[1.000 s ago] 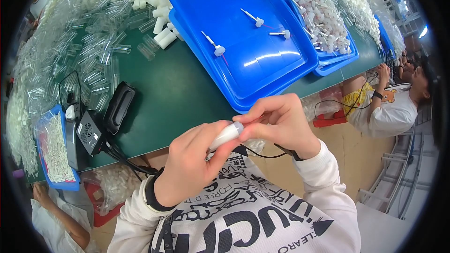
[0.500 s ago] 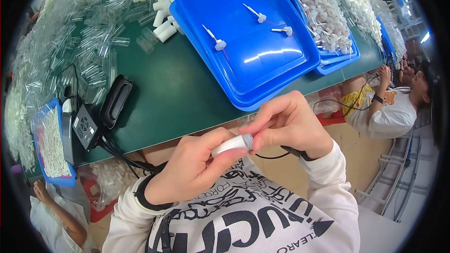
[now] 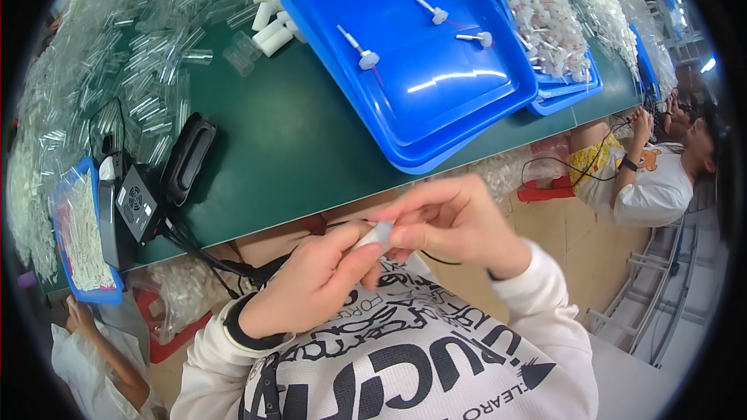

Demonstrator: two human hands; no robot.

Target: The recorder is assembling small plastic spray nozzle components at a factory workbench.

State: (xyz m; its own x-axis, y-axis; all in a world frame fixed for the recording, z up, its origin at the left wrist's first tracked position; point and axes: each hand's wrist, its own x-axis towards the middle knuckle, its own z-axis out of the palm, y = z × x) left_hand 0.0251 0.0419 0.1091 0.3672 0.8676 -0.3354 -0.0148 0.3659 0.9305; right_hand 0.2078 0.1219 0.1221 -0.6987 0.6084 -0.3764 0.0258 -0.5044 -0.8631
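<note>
A short white cylinder (image 3: 373,238) with a translucent end sits in the grip of my left hand (image 3: 311,284), whose fingers wrap round most of it. At its upper right end the thumb and fingers of my right hand (image 3: 459,225) are pinched together, touching the translucent end. Whether they hold a separate part there is hidden. Beyond my hands lies a blue tray (image 3: 436,112) on top of another. On it rest three small white pieces, each a round cap with a thin stem, one being the capped stem (image 3: 362,50) at the left.
Clear plastic tubes (image 3: 148,54) and white cylinders (image 3: 272,35) are heaped on the green table (image 3: 257,140). A second tray holds many capped stems (image 3: 541,23). At left are a black device with cables (image 3: 140,200), a black case (image 3: 191,157) and a tray of thin white sticks (image 3: 85,233). Co-workers sit at both sides.
Both hands have shifted left with the white cylinder, which is now more covered by my left fingers. My right fingers still touch its end. The trays appear slightly shifted in view.
</note>
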